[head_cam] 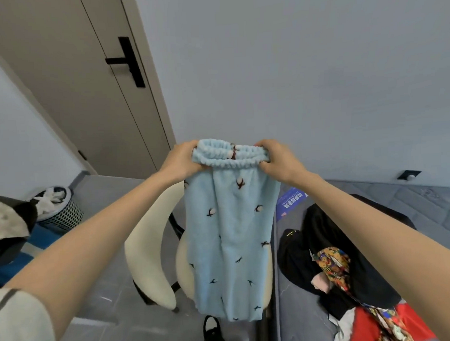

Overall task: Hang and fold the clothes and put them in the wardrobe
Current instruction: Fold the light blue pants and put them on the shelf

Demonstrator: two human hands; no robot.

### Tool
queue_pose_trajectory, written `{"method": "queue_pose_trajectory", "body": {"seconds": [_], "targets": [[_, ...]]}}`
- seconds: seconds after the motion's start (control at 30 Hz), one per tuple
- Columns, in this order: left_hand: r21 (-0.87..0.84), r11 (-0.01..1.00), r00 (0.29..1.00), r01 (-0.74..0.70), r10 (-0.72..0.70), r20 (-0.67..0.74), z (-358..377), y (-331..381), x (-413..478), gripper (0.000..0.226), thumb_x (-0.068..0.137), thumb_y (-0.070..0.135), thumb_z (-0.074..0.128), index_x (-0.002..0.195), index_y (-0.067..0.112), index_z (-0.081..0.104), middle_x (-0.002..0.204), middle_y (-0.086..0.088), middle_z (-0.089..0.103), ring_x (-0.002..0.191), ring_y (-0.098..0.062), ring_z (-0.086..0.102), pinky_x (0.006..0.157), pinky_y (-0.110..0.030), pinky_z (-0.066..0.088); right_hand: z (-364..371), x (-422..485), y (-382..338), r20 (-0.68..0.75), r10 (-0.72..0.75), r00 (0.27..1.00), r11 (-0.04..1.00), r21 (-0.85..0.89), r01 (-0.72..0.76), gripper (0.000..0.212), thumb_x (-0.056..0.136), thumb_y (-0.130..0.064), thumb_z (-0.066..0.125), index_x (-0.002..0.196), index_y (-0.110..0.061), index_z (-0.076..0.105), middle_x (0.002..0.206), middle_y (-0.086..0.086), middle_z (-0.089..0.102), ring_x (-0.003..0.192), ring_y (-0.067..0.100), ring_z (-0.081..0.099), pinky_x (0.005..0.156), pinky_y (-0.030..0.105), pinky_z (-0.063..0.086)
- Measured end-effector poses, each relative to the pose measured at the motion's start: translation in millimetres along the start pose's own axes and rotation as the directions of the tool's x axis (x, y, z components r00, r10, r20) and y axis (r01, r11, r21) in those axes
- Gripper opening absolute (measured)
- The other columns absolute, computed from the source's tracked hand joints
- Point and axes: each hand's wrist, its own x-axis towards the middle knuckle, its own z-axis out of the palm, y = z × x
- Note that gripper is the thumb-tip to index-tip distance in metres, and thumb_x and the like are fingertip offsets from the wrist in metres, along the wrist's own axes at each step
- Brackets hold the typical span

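I hold up a light blue fleece pair of trousers (232,242) with small dark flower prints, hanging straight down in front of me. My left hand (182,160) grips the left end of its elastic waistband, and my right hand (277,160) grips the right end. A heap of other clothes lies on the grey mattress (426,202) at the lower right: a black garment (322,246), a colourful patterned piece (333,266) and a red one (372,326).
A cream chair (147,253) stands on the grey floor behind the trousers. A mesh laundry basket (60,208) sits at the left wall. A beige door (86,81) with a black handle is at the upper left. A black bag (213,333) lies below.
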Motion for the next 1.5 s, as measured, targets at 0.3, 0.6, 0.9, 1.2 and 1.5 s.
{"method": "queue_pose_trajectory", "body": {"seconds": [0.3, 0.6, 0.9, 1.2, 1.5], "targets": [[0.082, 0.996, 0.998, -0.025, 0.02, 0.066, 39.9, -63.2, 123.4, 0.019, 0.082, 0.017, 0.067, 0.097, 0.005, 0.061, 0.101, -0.014, 0.055, 0.096, -0.024, 0.05, 0.081, -0.039, 0.044, 44.5, 96.1, 52.2, -0.045, 0.097, 0.994, 0.99, -0.1, -0.101, 0.036, 0.083, -0.002, 0.051, 0.118, -0.009, 0.053, 0.115, 0.01, 0.053, 0.105, 0.028, 0.05, 0.082, 0.043, 0.047], [-0.032, 0.999, 0.992, 0.015, -0.011, 0.125, 114.1, -128.9, 198.3, 0.017, 0.083, 0.018, 0.069, 0.098, 0.01, 0.067, 0.1, -0.005, 0.068, 0.091, -0.024, 0.062, 0.072, -0.031, 0.047, 104.4, 148.5, 116.6, -0.02, 0.266, 0.964, 0.946, -0.188, -0.265, 0.046, 0.081, 0.003, 0.048, 0.125, -0.011, 0.051, 0.12, 0.006, 0.055, 0.111, 0.028, 0.044, 0.082, 0.04, 0.045], [-0.025, 0.994, 0.989, 0.102, -0.099, 0.112, 207.0, -203.5, 199.1, 0.023, 0.081, -0.006, 0.054, 0.1, 0.006, 0.061, 0.097, -0.005, 0.062, 0.092, -0.024, 0.054, 0.076, -0.036, 0.042, 188.7, 153.6, 178.3, 0.031, 0.281, 0.959, 0.913, -0.318, -0.257, 0.049, 0.076, 0.008, 0.05, 0.121, -0.011, 0.052, 0.118, 0.007, 0.053, 0.104, 0.027, 0.041, 0.08, 0.034, 0.039], [0.215, 0.977, 0.935, 0.002, -0.078, 0.346, 295.9, -271.7, 115.2, 0.056, 0.063, -0.019, 0.055, 0.11, 0.012, 0.055, 0.125, -0.007, 0.046, 0.111, -0.028, 0.045, 0.075, -0.037, 0.044, 285.2, 88.1, 231.8, 0.374, 0.273, 0.886, 0.838, -0.545, -0.029, 0.046, 0.072, 0.006, 0.054, 0.111, -0.014, 0.041, 0.112, 0.006, 0.043, 0.1, 0.026, 0.041, 0.071, 0.029, 0.027], [0.326, 0.945, 0.939, 0.006, -0.117, 0.323, 343.7, -285.8, 87.8, 0.033, 0.07, -0.013, 0.063, 0.097, 0.007, 0.062, 0.114, -0.011, 0.056, 0.103, -0.031, 0.057, 0.091, -0.038, 0.042, 338.3, 41.9, 254.8, 0.379, 0.378, 0.845, 0.907, -0.334, -0.256, 0.039, 0.076, 0.0, 0.052, 0.109, -0.018, 0.06, 0.125, 0.0, 0.051, 0.115, 0.027, 0.047, 0.087, 0.032, 0.037]]}}
